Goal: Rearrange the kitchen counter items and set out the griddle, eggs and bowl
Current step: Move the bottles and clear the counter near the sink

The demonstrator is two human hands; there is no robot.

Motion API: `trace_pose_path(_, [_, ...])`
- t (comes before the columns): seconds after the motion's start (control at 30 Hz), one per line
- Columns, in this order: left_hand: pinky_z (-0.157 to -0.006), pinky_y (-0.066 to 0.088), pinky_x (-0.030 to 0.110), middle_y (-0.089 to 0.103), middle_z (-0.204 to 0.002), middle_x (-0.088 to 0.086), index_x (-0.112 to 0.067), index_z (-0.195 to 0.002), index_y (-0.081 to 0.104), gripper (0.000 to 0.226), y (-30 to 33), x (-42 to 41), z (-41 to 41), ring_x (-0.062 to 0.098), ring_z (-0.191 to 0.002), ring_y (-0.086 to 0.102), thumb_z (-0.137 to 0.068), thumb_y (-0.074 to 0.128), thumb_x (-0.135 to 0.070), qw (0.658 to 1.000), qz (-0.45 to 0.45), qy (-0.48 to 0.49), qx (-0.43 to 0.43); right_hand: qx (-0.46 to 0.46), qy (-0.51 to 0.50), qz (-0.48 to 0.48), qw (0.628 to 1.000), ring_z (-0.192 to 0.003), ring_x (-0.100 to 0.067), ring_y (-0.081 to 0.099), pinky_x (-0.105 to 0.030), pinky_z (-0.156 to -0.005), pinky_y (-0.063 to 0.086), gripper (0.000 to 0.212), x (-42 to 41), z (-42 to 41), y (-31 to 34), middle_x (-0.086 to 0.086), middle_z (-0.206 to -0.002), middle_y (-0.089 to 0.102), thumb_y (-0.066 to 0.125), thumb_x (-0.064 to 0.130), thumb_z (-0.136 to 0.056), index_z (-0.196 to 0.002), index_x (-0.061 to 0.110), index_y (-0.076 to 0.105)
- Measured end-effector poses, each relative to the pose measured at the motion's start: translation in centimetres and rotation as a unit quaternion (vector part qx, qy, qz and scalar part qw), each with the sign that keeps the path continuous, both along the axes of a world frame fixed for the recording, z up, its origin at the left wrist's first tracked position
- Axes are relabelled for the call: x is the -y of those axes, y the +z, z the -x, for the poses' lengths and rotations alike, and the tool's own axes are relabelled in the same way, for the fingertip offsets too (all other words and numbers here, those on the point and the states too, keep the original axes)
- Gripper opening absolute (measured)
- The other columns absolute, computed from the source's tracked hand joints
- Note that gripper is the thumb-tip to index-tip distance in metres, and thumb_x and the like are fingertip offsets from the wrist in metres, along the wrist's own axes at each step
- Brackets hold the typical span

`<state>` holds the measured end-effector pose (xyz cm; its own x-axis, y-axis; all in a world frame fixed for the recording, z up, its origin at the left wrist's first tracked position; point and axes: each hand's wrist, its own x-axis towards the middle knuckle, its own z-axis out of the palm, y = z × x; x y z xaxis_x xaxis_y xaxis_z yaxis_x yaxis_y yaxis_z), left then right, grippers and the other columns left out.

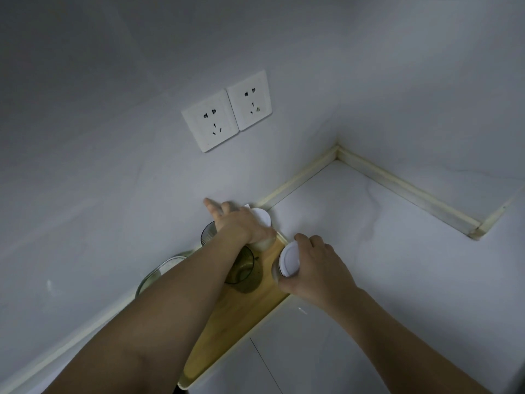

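A wooden tray (pixel 233 322) with a pale rim lies on the white counter along the wall. My left hand (pixel 241 223) grips a white-lidded jar (pixel 262 216) at the tray's far end, the index finger pointing at the wall. My right hand (pixel 315 265) grips a second white-lidded jar (pixel 289 258) at the tray's right edge. Two dark green glass cups stand on the tray: one (pixel 243 268) under my left forearm, another (pixel 207 233) by the wall. A clear glass bowl (pixel 153 274) sits left of the tray, partly hidden by my arm. No griddle or eggs are in view.
Two white wall sockets (pixel 227 112) sit above the tray. The white marble counter (pixel 383 251) stretches right to a corner, with a yellowed sealant strip (pixel 397 180) along the wall. A counter seam (pixel 264 362) runs near the front.
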<state>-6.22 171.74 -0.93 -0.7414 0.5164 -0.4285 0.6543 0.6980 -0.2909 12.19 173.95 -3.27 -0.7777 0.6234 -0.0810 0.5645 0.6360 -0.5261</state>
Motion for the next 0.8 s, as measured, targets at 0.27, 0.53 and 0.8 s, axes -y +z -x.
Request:
trace_pose_path(0.27, [-0.106,-0.019,0.068,0.044,-0.144,0.01,-0.022,-0.141,0.039,0.076,4.1,4.6,1.2,0.031,-0.143,0.019,-0.085,0.029,-0.072,0.985,-0.169,-0.015,-0.022,0.039,0.02,-0.007,0.999,-0.106,-0.025,0.048,-0.033,-0.081,0.047,0.08,-0.3,3.0,0.7,-0.006,-0.118,0.046,0.07,0.054,-0.071,-0.133,0.018,0.034])
trace_pose_path(0.53, [-0.107,-0.022,0.066,0.044,-0.145,0.007,-0.023,-0.147,0.032,0.068,6.6,8.8,1.7,0.028,-0.146,0.014,-0.09,0.027,-0.062,0.976,-0.214,0.052,0.001,0.085,0.014,-0.028,0.996,-0.108,-0.027,0.048,-0.033,-0.078,0.042,0.083,0.3,4.9,-0.5,-0.008,-0.12,0.046,0.072,0.054,-0.069,-0.131,0.015,0.034])
trace_pose_path(0.8, [-0.107,-0.023,0.064,0.05,-0.138,0.006,-0.022,-0.149,0.023,0.068,6.6,10.3,2.0,0.026,-0.146,0.015,-0.092,0.026,-0.059,0.969,-0.236,0.072,0.011,0.094,-0.004,-0.047,0.994,-0.11,-0.027,0.049,-0.034,-0.084,0.045,0.086,0.9,5.7,-1.8,-0.009,-0.124,0.046,0.072,0.053,-0.07,-0.134,0.013,0.031])
